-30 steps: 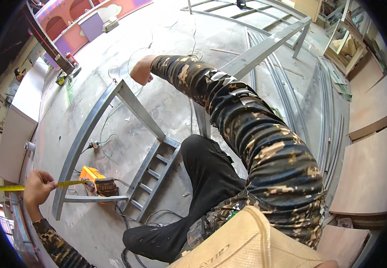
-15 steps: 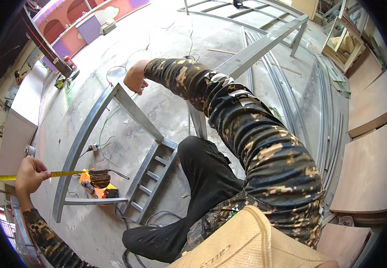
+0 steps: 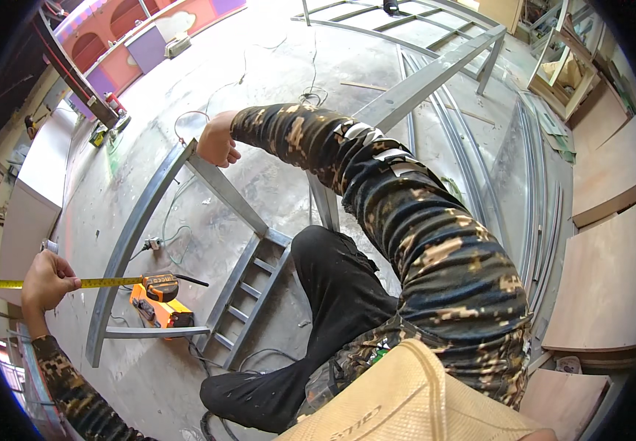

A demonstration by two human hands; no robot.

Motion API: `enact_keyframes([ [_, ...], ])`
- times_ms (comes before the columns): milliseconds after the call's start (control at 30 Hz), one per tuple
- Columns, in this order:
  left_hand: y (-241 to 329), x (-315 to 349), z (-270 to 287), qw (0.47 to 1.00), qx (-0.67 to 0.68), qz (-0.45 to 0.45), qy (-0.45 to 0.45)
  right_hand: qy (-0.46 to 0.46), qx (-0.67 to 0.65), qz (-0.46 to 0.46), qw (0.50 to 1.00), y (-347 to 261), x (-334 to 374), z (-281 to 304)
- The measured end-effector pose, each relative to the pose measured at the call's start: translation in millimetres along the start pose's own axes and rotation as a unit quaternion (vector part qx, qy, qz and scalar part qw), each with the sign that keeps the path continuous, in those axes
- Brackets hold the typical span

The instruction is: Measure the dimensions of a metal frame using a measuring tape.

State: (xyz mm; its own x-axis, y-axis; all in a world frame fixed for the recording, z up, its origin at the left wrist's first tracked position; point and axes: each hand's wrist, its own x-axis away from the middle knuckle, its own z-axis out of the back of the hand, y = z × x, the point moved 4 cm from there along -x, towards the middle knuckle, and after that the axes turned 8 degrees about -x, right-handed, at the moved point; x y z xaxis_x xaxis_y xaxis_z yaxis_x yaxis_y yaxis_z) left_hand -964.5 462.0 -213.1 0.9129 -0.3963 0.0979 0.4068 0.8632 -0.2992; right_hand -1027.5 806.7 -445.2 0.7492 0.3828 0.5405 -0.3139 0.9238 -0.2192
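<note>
My left hand (image 3: 47,281), at the far left, pinches the yellow blade of a tape measure (image 3: 161,287). The blade stretches out past both sides of the fingers and crosses a steel tube frame (image 3: 135,235). Its orange and black case hangs at the blade's right end, with a dark strap, above an orange tool (image 3: 157,312). My right hand (image 3: 218,140) reaches over to the upper corner of the frame, in front of the tube's end. Its fingers are curled; whether they grip the tube or something small is hidden.
A ladder-like steel piece (image 3: 248,294) joins the frame beside my bent leg. A long steel beam (image 3: 432,77) on legs stands ahead to the right. Steel tubes (image 3: 454,132) and cables (image 3: 178,253) lie on the concrete floor. Wooden panels (image 3: 601,275) line the right side.
The tape case has turned, its orange side now showing, and sits slightly higher. My right hand has come down and left onto the frame's corner. The left hand keeps its pinch.
</note>
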Motion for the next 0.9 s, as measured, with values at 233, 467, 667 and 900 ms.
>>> enact_keyframes([
  [233, -11, -7, -1, 0.999, 0.028, -0.003, -0.014, 0.019, -0.275, 0.218, 0.936, -34, 4, 6],
  [467, -4, -17, 15, 0.998, 0.019, -0.040, 0.039, 0.167, -0.405, 0.361, 0.823, -77, -5, 21],
  [667, 36, -16, 30, 0.997, -0.014, -0.048, 0.050, 0.153, -0.437, 0.399, 0.791, -99, 9, 12],
  [900, 47, -31, 36, 0.999, 0.006, -0.039, -0.001, 0.093, -0.501, 0.415, 0.754, -123, 19, 4],
])
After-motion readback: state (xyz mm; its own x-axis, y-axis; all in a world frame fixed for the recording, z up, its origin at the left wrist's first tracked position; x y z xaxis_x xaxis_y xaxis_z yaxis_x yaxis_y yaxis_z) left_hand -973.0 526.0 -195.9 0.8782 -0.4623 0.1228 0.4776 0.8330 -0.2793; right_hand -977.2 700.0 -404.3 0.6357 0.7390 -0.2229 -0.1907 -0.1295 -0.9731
